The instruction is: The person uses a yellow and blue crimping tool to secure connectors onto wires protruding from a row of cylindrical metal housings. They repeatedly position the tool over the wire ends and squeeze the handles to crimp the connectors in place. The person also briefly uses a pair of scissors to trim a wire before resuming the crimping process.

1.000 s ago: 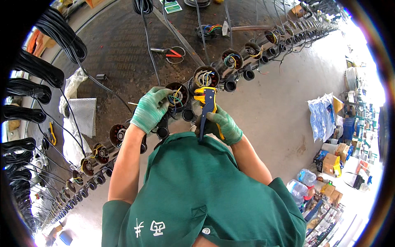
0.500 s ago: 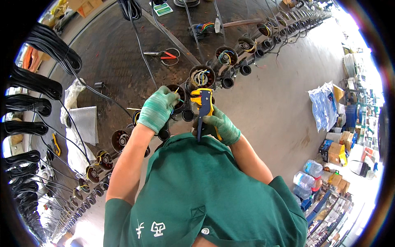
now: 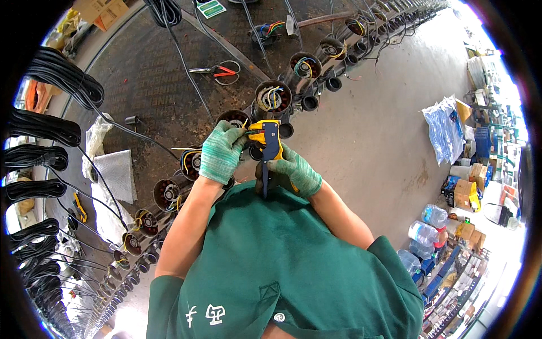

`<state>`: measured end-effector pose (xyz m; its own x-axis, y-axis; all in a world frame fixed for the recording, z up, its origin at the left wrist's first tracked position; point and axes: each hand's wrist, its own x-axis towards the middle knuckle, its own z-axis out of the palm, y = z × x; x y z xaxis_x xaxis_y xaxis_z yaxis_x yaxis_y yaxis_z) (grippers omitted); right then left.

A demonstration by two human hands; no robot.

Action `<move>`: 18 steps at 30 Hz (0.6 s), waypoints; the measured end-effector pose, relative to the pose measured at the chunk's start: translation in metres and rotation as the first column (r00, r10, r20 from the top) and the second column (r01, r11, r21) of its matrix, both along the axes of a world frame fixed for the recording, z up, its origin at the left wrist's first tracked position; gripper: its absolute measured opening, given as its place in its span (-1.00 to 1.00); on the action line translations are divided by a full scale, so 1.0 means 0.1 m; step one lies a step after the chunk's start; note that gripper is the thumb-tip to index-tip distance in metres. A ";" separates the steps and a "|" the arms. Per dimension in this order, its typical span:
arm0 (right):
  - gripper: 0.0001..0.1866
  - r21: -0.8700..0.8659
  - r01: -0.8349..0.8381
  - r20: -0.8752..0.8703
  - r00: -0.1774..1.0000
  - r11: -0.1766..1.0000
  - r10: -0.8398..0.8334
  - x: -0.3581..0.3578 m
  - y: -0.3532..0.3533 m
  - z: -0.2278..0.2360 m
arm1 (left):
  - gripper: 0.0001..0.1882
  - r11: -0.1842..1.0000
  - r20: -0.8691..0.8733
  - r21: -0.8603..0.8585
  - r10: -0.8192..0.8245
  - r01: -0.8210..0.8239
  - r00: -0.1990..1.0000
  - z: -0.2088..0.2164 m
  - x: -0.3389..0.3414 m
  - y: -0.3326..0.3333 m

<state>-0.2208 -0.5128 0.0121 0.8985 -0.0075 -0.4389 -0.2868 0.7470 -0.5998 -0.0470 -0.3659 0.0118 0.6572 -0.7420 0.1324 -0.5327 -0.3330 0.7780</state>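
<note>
Gripped in my green-gloved right hand [image 3: 294, 169] is a wire stripper [image 3: 270, 141] with a dark blue body and yellow jaws and handle. Its jaws point left, close beside the fingertips of my left hand [image 3: 222, 151], also green-gloved. The left fingers pinch thin wires [image 3: 245, 125] whose ends reach toward the yellow jaws; whether the jaws have closed on them I cannot tell. Those wires come from a round motor housing [image 3: 232, 117] just beyond the hand, partly covered by it. A neighbouring motor housing [image 3: 272, 97] with yellow, white and blue wires stands just right of it.
Similar housings run in a row along the dark bench [image 3: 152, 90], such as a motor housing [image 3: 166, 194] at lower left. Scissors with red handles [image 3: 224, 72] lie beyond my hands. Black cable coils [image 3: 62, 76] hang at the left. Boxes [image 3: 466, 192] and water bottles [image 3: 423, 231] stand right.
My right hand has brought the wire stripper left, so its jaws meet the left fingertips and wires. The left hand stays pinched. The whole view has shifted slightly.
</note>
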 end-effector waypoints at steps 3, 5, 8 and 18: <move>-0.40 0.040 -0.029 -0.005 1.000 0.999 0.029 0.01 -0.02 0.04 | -0.76 1.000 0.045 -0.005 -0.028 0.028 0.999 -0.04 0.03 0.01; -0.42 0.029 -0.019 -0.054 0.998 0.999 0.021 0.02 -0.04 0.05 | -0.76 0.998 0.118 -0.012 -0.060 0.061 0.991 -0.10 0.05 0.03; -0.46 0.047 -0.026 -0.062 0.998 0.999 0.029 0.03 -0.07 0.12 | -0.75 0.992 0.229 0.027 -0.124 0.121 0.965 -0.13 0.06 0.06; -0.44 0.152 0.014 -0.082 0.997 0.988 -0.001 -0.10 -0.14 -0.24 | -0.81 0.980 0.214 0.077 -0.194 0.181 0.957 -0.05 0.07 0.03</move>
